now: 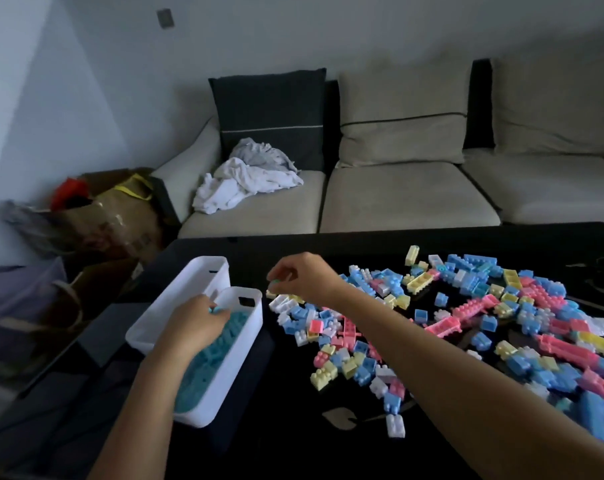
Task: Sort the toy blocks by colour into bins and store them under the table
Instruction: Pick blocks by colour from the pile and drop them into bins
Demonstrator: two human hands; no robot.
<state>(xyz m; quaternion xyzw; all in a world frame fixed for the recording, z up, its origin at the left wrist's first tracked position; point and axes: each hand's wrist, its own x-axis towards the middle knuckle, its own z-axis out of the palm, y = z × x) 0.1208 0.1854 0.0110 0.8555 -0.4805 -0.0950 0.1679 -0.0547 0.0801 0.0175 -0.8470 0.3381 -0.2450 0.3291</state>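
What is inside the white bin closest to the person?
Teal blocks fill the white bin. The left hand reaches in, its fingers pinching one teal piece, and covers the blocks beneath it. How deep the pile goes cannot be seen.

Both forearms bare, stretched forward; left hand (196,323) palm down, fingers curled on a teal piece (216,309); right hand (302,277) reaches further out, wrist bent, fingertips pinching a small teal block (275,281).

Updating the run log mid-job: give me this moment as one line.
left hand: in teal bin, grip unclear | right hand: pinches teal block | pile: unsorted on table
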